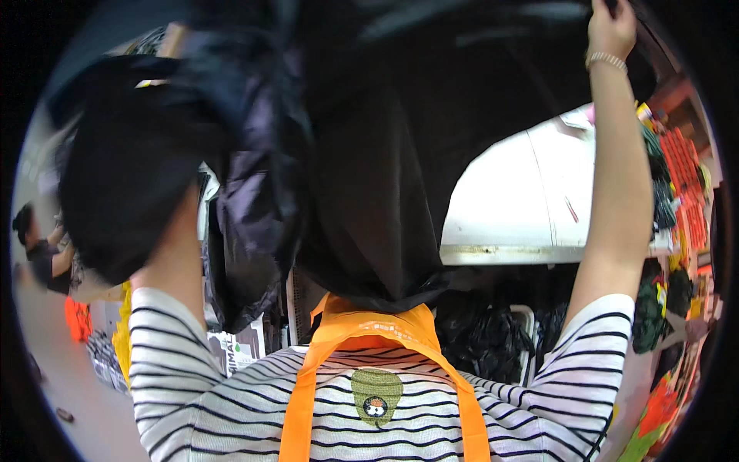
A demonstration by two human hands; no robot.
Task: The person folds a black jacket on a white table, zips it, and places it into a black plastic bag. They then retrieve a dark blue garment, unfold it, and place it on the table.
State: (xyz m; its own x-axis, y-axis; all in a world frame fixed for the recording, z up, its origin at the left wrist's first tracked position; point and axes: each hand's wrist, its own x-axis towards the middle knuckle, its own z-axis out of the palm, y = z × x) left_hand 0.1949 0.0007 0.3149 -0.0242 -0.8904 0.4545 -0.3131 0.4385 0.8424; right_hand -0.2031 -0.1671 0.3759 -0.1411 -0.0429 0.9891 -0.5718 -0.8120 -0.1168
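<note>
A large piece of thin, slightly shiny black fabric (377, 169), loose and garment-like, hangs spread across the upper part of the view. At the top right, my raised right hand (613, 32) has its fingers closed on the fabric's upper edge. My left forearm (178, 239) reaches up behind a dark, blurred fold at the left, and that fold hides my left hand and its fingers. The lower end of the fabric hangs down in front of my orange apron (377, 323).
Behind the fabric stands a white table (516, 185) with a small red pen-like object (571, 209) on it. Black bundles (485, 343) fill a basket below. Red-orange stacks (681, 169) line the right. A co-worker (46, 254) stands at the far left.
</note>
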